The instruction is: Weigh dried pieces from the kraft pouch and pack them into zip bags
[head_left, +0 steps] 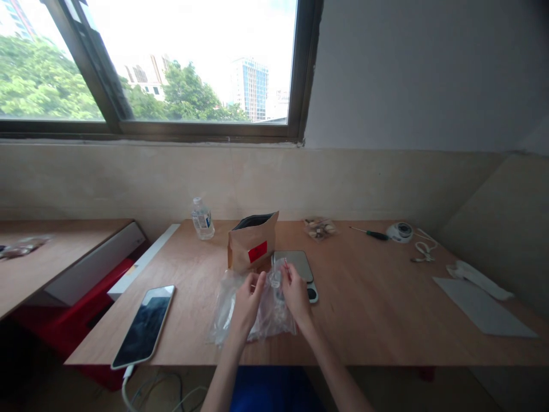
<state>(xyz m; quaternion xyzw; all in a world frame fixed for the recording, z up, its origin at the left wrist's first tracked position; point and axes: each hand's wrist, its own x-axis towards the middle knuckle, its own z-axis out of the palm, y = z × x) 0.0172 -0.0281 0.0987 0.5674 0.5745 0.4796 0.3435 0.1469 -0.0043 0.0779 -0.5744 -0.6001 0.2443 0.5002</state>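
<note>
Right hand (297, 293) pinching a small clear plastic piece (275, 278) above a crumpled clear plastic bag (227, 312); left hand (247, 303) half closed just beside, its hold not clear. Bag lying near the front edge of the surface (364, 309), touching a flat kitchen scale (295, 264).

1. The pale plywood worktop (386, 303) under my things looks smooth, with a soft satin finish.
2. My clear plastic bag (274, 326) is thin, glossy and crinkled.
3. The brown kraft-paper pouch (244, 247) looks matt and slightly rough.
4. The flat grey scale (295, 263) has a smooth, metal-looking top.
5. My dark smartphone (143, 326) has glossy glass.
6. The clear plastic water bottle (202, 222) looks shiny.
</note>
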